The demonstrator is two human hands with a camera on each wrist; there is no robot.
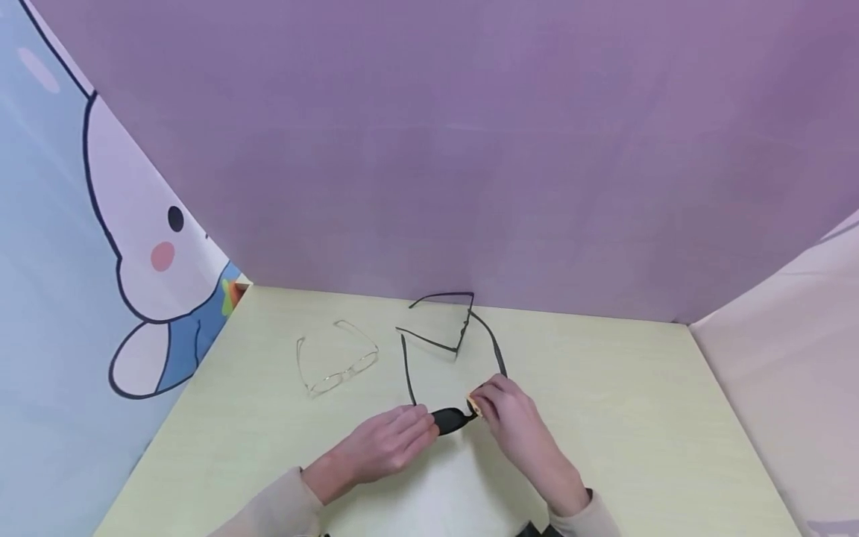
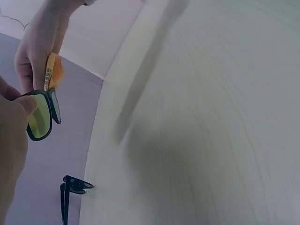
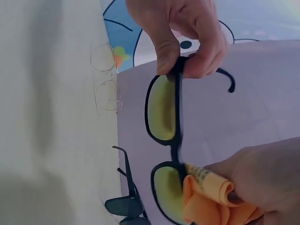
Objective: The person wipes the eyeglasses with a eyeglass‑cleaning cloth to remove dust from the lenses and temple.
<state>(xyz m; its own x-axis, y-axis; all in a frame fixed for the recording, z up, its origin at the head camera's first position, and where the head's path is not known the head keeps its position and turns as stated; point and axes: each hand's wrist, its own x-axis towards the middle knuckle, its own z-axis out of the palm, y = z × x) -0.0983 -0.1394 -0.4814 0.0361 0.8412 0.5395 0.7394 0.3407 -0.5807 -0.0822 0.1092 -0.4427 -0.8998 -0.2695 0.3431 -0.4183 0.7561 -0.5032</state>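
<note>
My left hand (image 1: 389, 446) pinches a pair of black-framed sunglasses (image 1: 448, 421) at one end of the front, thumb on the lens edge. Yellow-green lens faces (image 3: 161, 112) show in the right wrist view, and the temples stand unfolded, pointing away. In my right hand (image 1: 515, 421) is a folded orange cloth (image 3: 206, 197) with small dark print on it. That cloth lies against the other lens, covering part of it and the rim. The right fingers are partly hidden behind the cloth.
Thin wire-rimmed glasses (image 1: 345, 374) lie on the pale table (image 1: 637, 418) to the left. Dark-framed glasses (image 1: 463, 328) rest at the back, beyond the held pair. A purple backdrop (image 1: 443, 164) rises behind the table, and a cartoon-print sheet (image 1: 54, 298) hangs at the left.
</note>
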